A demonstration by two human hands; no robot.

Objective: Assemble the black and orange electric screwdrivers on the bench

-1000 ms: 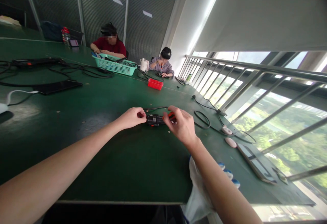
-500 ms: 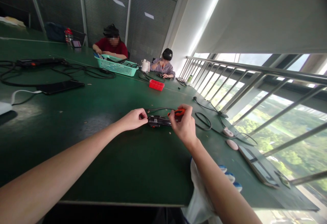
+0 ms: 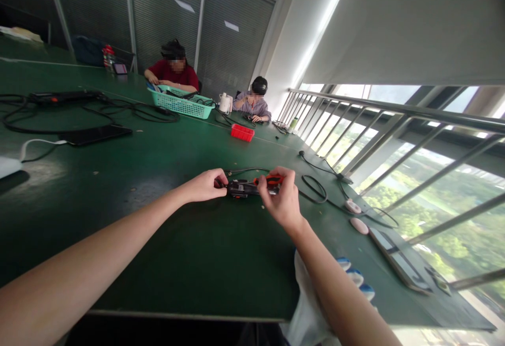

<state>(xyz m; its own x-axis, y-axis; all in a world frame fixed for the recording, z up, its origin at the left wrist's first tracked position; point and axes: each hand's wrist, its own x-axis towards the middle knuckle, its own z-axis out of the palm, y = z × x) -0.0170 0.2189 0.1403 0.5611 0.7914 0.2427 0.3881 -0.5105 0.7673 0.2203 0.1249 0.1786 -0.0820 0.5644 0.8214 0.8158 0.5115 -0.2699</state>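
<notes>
A long black device (image 3: 239,188) with small orange marks lies on the green table in front of me; its exact kind is hard to make out. My left hand (image 3: 211,185) is closed around its left end. Between the fingers of my right hand (image 3: 281,199) is a screwdriver (image 3: 272,180) with an orange and black handle. Its thin shaft points left, low over the device, but whether the tip touches cannot be seen. My right fingers cover part of the device's right end. A dark cord runs behind both hands.
Ahead stand a red tray (image 3: 242,132) and a green basket (image 3: 181,105) of items. A phone (image 3: 97,134) and another black device (image 3: 67,97) lie left. Cables (image 3: 315,188), a mouse (image 3: 359,225) and white-blue gloves (image 3: 311,293) are right. Two people sit across the table.
My right hand has dropped slightly and shifted left, bringing the screwdriver to a flatter angle over the black device. My left hand keeps its hold on the device's end.
</notes>
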